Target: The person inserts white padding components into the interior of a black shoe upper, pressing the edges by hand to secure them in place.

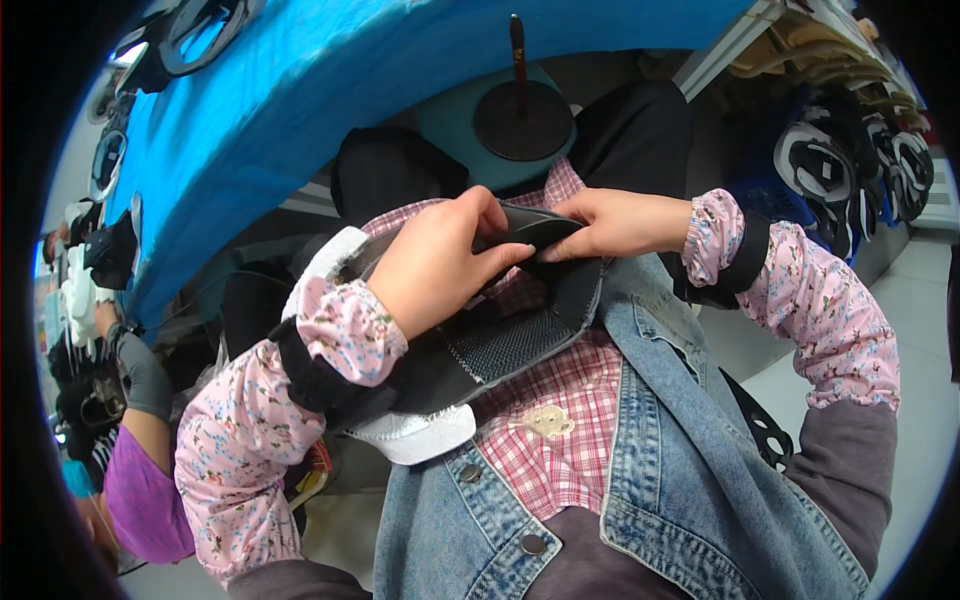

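A black item (425,378) with a mesh panel and white tabs, which looks like a shoe upper, lies across my lap. My left hand (437,262) pinches its far edge, thumb and bent fingers close together. Beside it, my right hand (618,222) grips the same dark edge between thumb and fingers, a short way to the right. Between me and the edge the piece gapes, and checked cloth shows through. One white tab (420,436) sticks out toward me; another is partly covered by my left forearm. My fingertips are partly hidden in the folds.
Beyond my knees, a dark upright rod on a round base (522,125) stands on a teal stool (450,125). A blue-covered table (300,90) curves along the far left. Black and white pieces (820,165) fill a blue basket at right. Another person's purple-clad arm (145,495) is at left.
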Demonstrator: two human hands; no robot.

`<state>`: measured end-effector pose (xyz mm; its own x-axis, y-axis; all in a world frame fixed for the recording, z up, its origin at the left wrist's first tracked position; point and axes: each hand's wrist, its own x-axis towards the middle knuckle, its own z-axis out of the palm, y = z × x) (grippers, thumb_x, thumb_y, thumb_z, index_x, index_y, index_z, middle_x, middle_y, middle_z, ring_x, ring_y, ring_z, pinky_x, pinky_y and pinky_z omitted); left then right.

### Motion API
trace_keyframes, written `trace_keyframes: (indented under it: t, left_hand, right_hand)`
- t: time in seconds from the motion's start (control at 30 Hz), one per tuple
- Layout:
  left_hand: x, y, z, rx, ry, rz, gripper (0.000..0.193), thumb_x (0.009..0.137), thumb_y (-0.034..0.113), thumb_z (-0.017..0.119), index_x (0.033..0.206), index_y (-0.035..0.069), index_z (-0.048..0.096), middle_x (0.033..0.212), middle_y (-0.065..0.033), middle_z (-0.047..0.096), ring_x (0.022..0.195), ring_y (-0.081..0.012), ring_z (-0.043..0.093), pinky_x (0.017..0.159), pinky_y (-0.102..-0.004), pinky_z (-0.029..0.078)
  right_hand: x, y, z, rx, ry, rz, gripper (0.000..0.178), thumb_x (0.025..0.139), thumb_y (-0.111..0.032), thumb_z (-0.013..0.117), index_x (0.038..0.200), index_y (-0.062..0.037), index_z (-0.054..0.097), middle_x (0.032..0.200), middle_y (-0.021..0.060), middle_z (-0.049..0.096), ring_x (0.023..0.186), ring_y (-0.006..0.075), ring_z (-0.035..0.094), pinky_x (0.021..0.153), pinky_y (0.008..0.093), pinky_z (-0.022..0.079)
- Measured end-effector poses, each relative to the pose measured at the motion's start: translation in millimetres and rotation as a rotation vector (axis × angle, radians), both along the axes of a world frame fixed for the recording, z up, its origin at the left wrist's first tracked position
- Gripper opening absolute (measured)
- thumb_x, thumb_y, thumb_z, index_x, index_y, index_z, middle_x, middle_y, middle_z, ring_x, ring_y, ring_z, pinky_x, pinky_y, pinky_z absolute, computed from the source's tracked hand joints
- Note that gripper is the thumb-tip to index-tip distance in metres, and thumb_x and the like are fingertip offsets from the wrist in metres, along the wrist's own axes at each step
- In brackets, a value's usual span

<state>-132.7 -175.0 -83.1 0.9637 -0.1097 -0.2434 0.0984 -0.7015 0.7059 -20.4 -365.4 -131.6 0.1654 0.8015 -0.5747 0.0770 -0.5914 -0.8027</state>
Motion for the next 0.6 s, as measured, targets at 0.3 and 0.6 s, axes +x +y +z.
trace_keyframes:
  t: [0.3, 0.6]
  left_hand:
    - [-0.4, 8.1, -3.9, -0.037, -0.108, -0.023, 0.02, 0.082, 0.017, 0.068, 0.094, 0.001, 0.065, 0.079, -0.0156, 0.066, 0.072, -0.0309, 0.065, 0.065, -0.0355, 0.05]
    - [-4.1, 9.3, 5.8, 0.036, -0.216, -0.113, 0.023, 0.082, 0.011, 0.068, 0.1, -0.001, 0.062, 0.086, -0.0115, 0.065, 0.074, -0.0163, 0.061, 0.067, -0.0275, 0.048]
  right_hand:
    - [11.1, -4.9, 9.4, 0.108, 0.229, 0.125, 0.056, 0.08, -0.03, 0.073, 0.121, 0.0016, 0.053, 0.088, -0.0002, 0.057, 0.076, 0.0061, 0.049, 0.068, 0.0198, 0.041]
    - [4.1, -6.9, 17.7, 0.171, 0.268, 0.039, 0.067, 0.077, -0.033, 0.075, 0.127, 0.0037, 0.05, 0.099, 0.0053, 0.061, 0.094, 0.0128, 0.056, 0.083, 0.0244, 0.043]
